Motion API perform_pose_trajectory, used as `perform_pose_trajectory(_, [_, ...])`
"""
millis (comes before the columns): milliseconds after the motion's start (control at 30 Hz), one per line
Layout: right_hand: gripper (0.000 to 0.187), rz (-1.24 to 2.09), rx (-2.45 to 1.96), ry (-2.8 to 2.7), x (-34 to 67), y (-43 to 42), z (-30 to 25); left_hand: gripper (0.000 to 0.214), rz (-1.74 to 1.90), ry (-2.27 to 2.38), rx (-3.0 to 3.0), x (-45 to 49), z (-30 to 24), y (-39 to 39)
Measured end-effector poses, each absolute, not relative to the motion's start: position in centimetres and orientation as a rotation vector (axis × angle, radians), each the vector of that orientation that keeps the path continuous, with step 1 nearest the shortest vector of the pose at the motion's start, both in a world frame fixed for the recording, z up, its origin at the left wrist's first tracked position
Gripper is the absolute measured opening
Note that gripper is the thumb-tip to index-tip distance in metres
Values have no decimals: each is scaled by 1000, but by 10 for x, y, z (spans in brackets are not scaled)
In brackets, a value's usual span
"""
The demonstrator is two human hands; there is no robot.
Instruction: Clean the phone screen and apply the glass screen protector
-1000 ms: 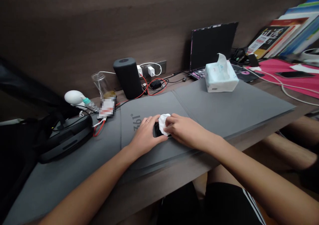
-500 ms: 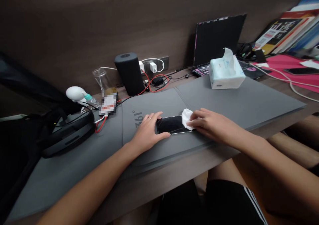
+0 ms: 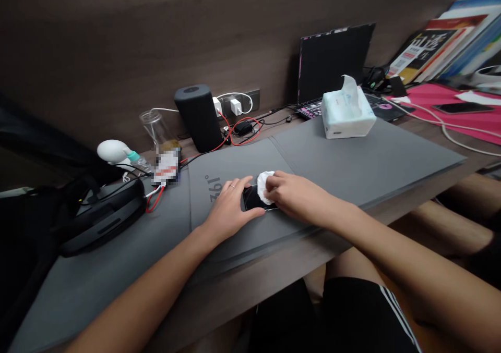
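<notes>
A black-screened smartphone [image 3: 251, 198] lies flat on the grey desk mat [image 3: 230, 238]. My left hand [image 3: 228, 207] grips its left end, thumb along the near edge and fingers at the far edge. Pinched in my right hand [image 3: 294, 193] is a crumpled white tissue [image 3: 263, 187], pressed on the phone's screen near my left thumb and fingers. The phone's right part is hidden beneath my right hand and the tissue.
Behind the hands stand a black cylindrical speaker [image 3: 199, 118], a tissue pack [image 3: 347, 114] and an open laptop [image 3: 334, 63]. Cables run along the wall. At left are a glass bottle [image 3: 154, 126] and a black headset-like device [image 3: 105, 220]. Another person's leg [image 3: 450, 225] shows at right.
My right hand has slid left across the phone with the tissue, closer to my left hand. The left hand keeps its hold. The view has shifted slightly.
</notes>
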State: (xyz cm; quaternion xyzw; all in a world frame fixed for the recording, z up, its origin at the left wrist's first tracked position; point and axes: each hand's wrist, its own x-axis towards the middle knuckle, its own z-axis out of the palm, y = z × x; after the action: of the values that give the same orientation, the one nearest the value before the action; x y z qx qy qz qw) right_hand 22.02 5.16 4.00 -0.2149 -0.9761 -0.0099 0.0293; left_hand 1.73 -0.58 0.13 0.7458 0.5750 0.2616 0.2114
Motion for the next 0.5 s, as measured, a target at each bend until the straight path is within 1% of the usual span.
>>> perform_pose_trajectory(100, [16,-60,-618,-3023,215,51,40,66,724,1601,2081,18,2,-6])
perform_pose_trajectory(300, [26,225,-621,-2962,274,66,45,66,715,1605,2074,17,2,-6])
perform_pose_trajectory(400, [28,292,-651,-2923,303,74,44,66,730,1606,2065,17,1,-6])
perform_pose_trajectory(500, [28,308,-632,-2906,311,77,42,65,728,1612,2054,18,2,-6])
